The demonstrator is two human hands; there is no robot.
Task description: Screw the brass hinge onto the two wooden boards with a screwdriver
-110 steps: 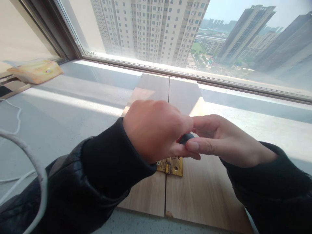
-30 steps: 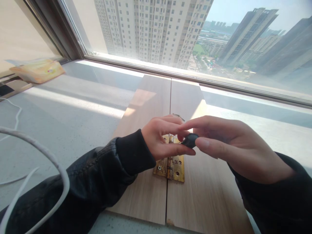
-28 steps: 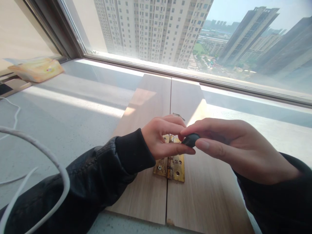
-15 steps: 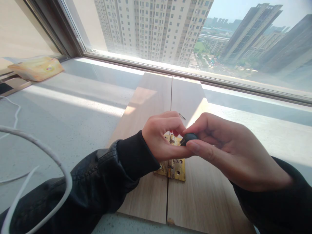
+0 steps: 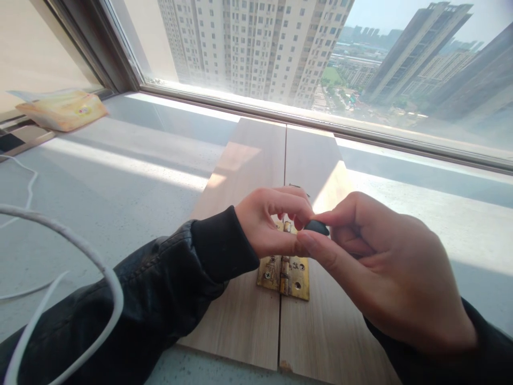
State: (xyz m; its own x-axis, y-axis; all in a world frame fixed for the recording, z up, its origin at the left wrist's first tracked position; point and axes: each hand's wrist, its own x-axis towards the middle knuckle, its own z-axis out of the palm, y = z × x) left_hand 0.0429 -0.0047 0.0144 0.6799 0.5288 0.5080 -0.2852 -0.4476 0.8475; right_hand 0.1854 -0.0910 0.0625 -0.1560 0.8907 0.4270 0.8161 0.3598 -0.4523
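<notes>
A small black rounded piece [image 5: 317, 228], perhaps the end of a handle, sits pinched between thumb and forefinger of my right hand [image 5: 385, 262]. Its kind is not clear. My left hand [image 5: 272, 216] curls from the other side, with its thumb and fingertips closed at the same piece. Below both hands lies a worn brass hinge [image 5: 297, 274], spanning the seam between two pale wooden boards [image 5: 248, 321]. A screw head shows in its left leaf; open holes show in the right leaf. My hands hide the hinge's upper part.
Thin dark screws or nails [image 5: 300, 189] lie on the boards beyond my hands. A white cable [image 5: 80, 248] loops at left. A yellowish soft packet [image 5: 66, 111] rests in the far left corner, by the window frame [image 5: 224, 109].
My right hand has turned, its wrist shifting right and down, and the black piece has rotated in the fingers. More of the hinge shows beneath my left hand. The view has shifted slightly.
</notes>
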